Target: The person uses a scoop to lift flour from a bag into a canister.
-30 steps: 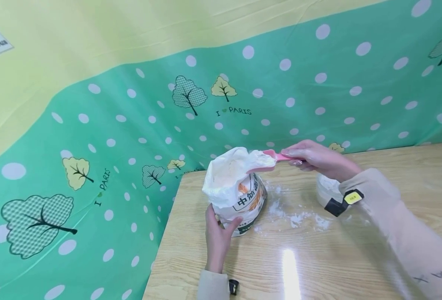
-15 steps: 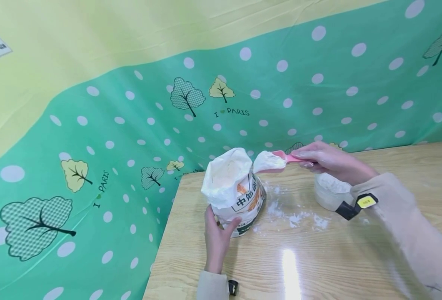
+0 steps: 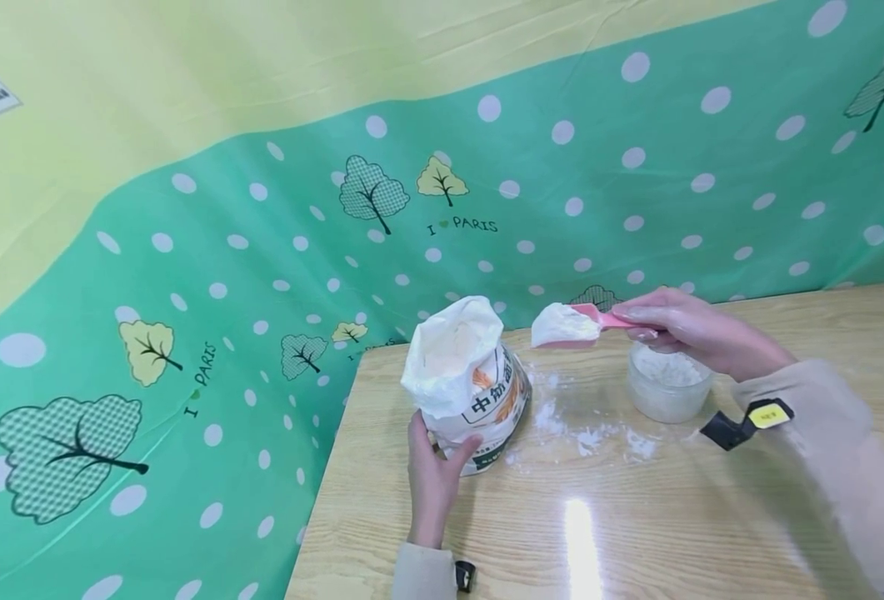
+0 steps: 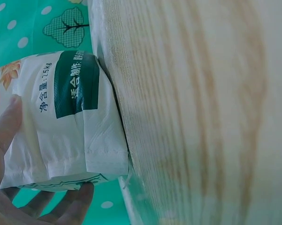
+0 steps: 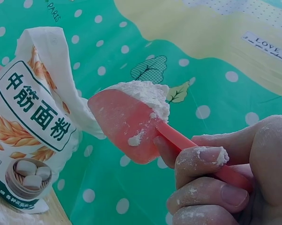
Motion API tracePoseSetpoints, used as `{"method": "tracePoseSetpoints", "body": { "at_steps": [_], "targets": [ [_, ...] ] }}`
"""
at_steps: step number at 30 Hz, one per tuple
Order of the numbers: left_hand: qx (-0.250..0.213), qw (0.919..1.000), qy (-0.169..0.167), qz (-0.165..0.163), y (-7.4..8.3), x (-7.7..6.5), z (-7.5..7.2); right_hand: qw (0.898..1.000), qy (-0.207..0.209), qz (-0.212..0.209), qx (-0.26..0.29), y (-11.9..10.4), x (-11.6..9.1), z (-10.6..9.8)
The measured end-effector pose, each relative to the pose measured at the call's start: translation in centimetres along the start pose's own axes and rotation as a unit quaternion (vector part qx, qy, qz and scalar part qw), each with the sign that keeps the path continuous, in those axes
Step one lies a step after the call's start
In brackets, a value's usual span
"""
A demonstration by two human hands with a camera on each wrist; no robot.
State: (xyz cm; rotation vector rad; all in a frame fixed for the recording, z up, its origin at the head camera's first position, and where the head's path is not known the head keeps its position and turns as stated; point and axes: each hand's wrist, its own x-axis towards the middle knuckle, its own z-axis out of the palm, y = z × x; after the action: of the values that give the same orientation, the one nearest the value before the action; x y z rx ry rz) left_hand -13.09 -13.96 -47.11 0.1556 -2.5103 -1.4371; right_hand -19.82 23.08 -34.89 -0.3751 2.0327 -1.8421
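Observation:
An open flour bag (image 3: 460,392) stands upright at the table's left side, its top folded wide. My left hand (image 3: 436,475) grips its lower part, thumb on the printed front (image 4: 42,112) and fingers round the other side. In my right hand (image 3: 700,333) is a pink scoop (image 5: 126,124), pinched by its handle and heaped with white flour (image 3: 561,323). The scoop is raised between the bag and a clear round tub (image 3: 666,396), with the hand above the tub's back rim. White flour shows inside the tub.
Spilled flour (image 3: 591,437) is scattered over the wooden table (image 3: 531,533) between bag and tub. A green dotted cloth (image 3: 277,208) hangs behind and on the left, close to the bag.
My right hand has moved right with the loaded scoop, away from the bag's mouth and toward the tub. More of the tub now shows. The left hand stays on the bag.

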Motion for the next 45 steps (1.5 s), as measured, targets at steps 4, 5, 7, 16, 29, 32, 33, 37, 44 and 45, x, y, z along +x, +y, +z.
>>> {"method": "tracePoseSetpoints", "body": {
  "at_steps": [4, 5, 7, 16, 29, 32, 33, 37, 44, 45],
  "targets": [
    [0.002, 1.0000, -0.001, -0.003, 0.0, 0.1, 0.0, 1.000, -0.011, -0.024, 0.000, 0.4, -0.6, -0.4],
    [0.002, 1.0000, -0.001, -0.003, 0.0, 0.1, 0.0, 0.999, -0.013, -0.032, 0.001, 0.6, -0.8, -0.6],
    [0.003, 1.0000, -0.003, -0.004, 0.0, 0.2, 0.0, 0.999, -0.010, -0.036, 0.002, 0.9, -1.1, -0.8],
    [0.006, 1.0000, -0.003, -0.007, 0.1, 0.4, 0.1, 0.999, 0.038, 0.000, 0.008, 1.9, -2.3, -2.1],
    [0.005, 1.0000, -0.007, -0.004, -0.2, -0.2, 0.0, 0.999, 0.033, -0.007, 0.005, 4.0, -4.2, -3.9],
    [0.002, 1.0000, -0.005, -0.003, -0.2, -0.1, -0.1, 1.000, 0.021, -0.016, 0.003, 4.3, -4.6, -4.4],
    [0.002, 1.0000, -0.005, -0.003, -0.2, -0.1, -0.1, 1.000, 0.016, -0.018, 0.004, 4.4, -4.7, -4.6],
    [0.001, 1.0000, -0.006, -0.005, -0.1, -0.1, -0.1, 1.000, 0.011, -0.019, 0.008, 5.0, -5.4, -5.4],
    [-0.001, 0.9999, -0.009, -0.012, 0.0, -0.3, -0.1, 0.999, 0.029, 0.001, 0.016, 6.3, -6.6, -6.6],
    [0.000, 0.9999, -0.008, -0.010, 0.0, -0.3, -0.1, 0.999, 0.030, 0.000, 0.013, 6.4, -6.7, -6.7]
  ]
}}
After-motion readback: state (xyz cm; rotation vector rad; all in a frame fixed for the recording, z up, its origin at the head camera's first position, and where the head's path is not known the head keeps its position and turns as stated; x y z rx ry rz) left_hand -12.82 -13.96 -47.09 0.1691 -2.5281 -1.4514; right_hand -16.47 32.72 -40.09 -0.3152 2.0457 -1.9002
